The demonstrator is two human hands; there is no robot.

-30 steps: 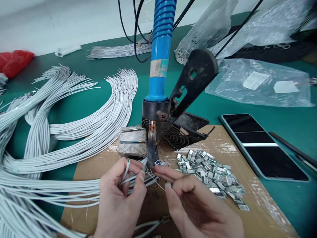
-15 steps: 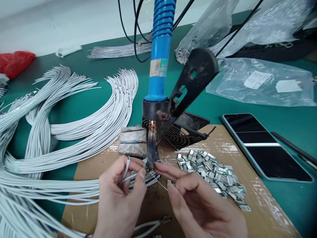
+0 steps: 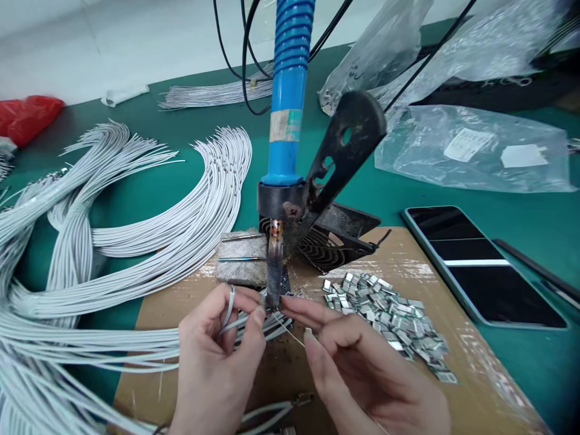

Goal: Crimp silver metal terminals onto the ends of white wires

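Observation:
My left hand (image 3: pixel 217 356) pinches a few white insulated wires (image 3: pixel 254 326) with stripped ends, just below the tip of a blue-handled soldering iron (image 3: pixel 283 133). The iron's scorched metal shaft (image 3: pixel 274 266) points down in a black stand. My right hand (image 3: pixel 362 374) lies to the right, shut on a thin silvery wire (image 3: pixel 290 326) whose far end reaches toward the iron tip. It looks like solder, though I cannot confirm that. A pile of small metal terminals (image 3: pixel 385 320) lies beyond my right fingers.
Bundles of white wires (image 3: pixel 113 241) sprawl over the green mat (image 3: pixel 362 199) at left. A cardboard sheet (image 3: pixel 281 386) lies under my hands. A grey block (image 3: pixel 240 260) stands by the iron. A phone (image 3: pixel 480 266) and plastic bags (image 3: pixel 471 151) lie at right.
The whole view has shifted slightly as my head moved. My hands stay near the iron tip, and the right hand sits slightly higher and closer to the wire ends than a second ago.

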